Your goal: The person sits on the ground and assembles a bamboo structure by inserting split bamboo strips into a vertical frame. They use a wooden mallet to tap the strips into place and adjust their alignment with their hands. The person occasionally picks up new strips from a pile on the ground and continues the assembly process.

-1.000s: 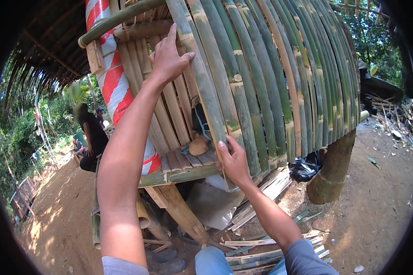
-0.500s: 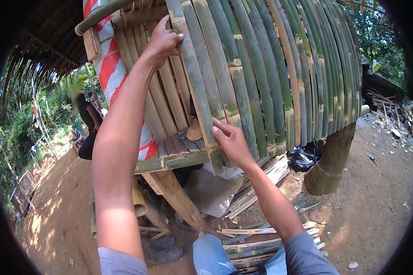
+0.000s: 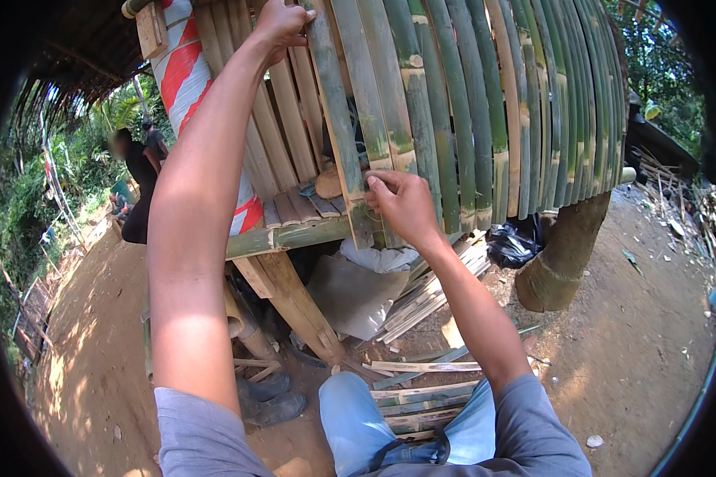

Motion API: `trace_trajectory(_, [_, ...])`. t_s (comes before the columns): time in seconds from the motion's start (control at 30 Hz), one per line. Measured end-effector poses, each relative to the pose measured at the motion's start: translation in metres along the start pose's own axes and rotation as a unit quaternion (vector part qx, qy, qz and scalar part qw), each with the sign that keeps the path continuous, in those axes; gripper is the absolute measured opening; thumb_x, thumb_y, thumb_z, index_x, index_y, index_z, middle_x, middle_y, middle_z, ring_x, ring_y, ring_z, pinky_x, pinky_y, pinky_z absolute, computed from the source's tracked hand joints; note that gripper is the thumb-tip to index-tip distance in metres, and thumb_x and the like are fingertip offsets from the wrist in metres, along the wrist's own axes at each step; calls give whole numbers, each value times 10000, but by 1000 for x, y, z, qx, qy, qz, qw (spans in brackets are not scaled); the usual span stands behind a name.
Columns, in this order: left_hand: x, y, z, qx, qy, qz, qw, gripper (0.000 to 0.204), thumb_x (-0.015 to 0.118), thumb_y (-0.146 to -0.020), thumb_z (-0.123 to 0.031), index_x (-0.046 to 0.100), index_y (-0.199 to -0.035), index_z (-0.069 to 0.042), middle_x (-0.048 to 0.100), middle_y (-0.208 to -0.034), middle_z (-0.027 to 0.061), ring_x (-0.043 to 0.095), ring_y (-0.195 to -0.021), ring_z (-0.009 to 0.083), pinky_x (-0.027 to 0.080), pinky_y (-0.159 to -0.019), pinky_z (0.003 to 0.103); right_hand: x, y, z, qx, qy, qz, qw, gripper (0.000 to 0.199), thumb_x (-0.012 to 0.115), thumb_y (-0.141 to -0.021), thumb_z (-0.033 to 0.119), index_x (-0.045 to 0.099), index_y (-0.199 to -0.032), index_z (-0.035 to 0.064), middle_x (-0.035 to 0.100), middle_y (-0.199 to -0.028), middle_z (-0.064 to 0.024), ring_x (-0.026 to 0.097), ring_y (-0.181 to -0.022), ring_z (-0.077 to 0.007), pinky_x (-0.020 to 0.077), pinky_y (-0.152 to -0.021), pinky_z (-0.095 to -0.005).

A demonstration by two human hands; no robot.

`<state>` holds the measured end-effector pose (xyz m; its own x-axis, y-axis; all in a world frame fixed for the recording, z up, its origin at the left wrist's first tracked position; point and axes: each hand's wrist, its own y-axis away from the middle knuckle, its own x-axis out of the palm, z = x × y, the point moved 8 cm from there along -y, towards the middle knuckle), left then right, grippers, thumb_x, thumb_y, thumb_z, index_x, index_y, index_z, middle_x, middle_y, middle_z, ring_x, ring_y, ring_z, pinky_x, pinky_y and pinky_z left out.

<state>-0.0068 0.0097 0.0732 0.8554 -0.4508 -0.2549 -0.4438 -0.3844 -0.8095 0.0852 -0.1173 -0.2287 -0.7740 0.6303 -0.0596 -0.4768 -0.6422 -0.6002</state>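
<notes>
Green and tan split bamboo slats (image 3: pixel 453 119) curve over a wooden frame outdoors, seen from the head camera as a person works on the slat (image 3: pixel 338 119) at the left edge of the row, which runs from the top of the view down to the green bamboo crossbar (image 3: pixel 294 236). The left hand (image 3: pixel 282 24), arm raised high, is closed around the upper part of that slat near the top edge of the picture. The right hand (image 3: pixel 402 203) sits lower, fingers pinched narrow against the slat's bottom end just above the crossbar; whether something small is held between the fingertips cannot be told. Seating the strip well looks to call for steady pressure from the upper hand while the lower one lines the end up flush beside its neighbour, with no gap and no overlap. A red-and-white striped post (image 3: pixel 184 87) stands at the far left, a thick stump (image 3: pixel 561 254) props the frame on the right, and loose bamboo offcuts (image 3: pixel 422 378) lie on the dirt ground (image 3: pixel 636 342) near the person's knees. Another person (image 3: pixel 139 187) stands well apart at the far left.
</notes>
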Motion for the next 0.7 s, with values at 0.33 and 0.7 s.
trace_trajectory(0.33, [0, 5, -1, -11, -23, -4, 1000, 578, 560, -895, -8, 414, -1422, -196, 598, -918, 19, 541, -646, 126, 454, -454, 294, -16, -13, 7, -97, 62, -37, 993, 184, 674, -865, 124, 575, -944, -11, 629, -661, -157, 634, -603, -295, 450, -552, -395])
trace_trajectory(0.7, [10, 5, 13, 5, 50, 41, 998, 609, 556, -914, -13, 366, -1456, -215, 646, -970, 32, 617, -706, 133, 477, -489, 290, -18, -15, 0, -111, 86, -30, 990, 171, 663, -917, 127, 559, -976, 4, 651, -657, -61, 604, -532, -88, 453, -458, -250])
